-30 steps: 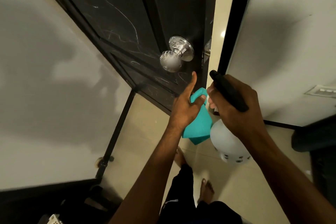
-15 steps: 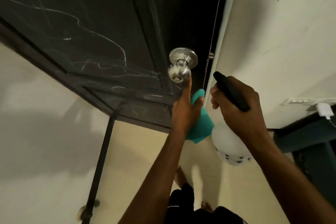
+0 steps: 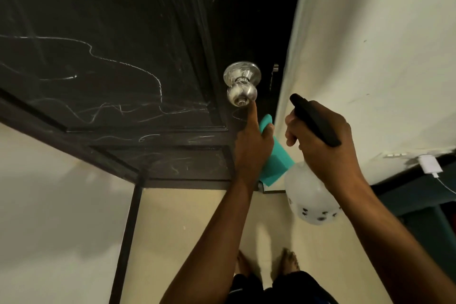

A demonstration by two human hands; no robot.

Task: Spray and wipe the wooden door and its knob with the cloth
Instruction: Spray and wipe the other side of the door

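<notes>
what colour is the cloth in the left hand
The cloth is teal, a plain turquoise green with no pattern; the head view shows it.

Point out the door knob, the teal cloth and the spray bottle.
door knob [image 3: 241,96]: head view, on the round silver ball.
teal cloth [image 3: 278,163]: head view, on the flat part hanging below the left hand.
spray bottle [image 3: 308,195]: head view, on the white tank under the right hand.

You have no readable text here. The white spray bottle [image 3: 311,201] carries small dark marks low on its side, too blurred to read. The pale scrawls on the dark door [image 3: 103,57] are loose lines and form no letters or numbers.
</notes>
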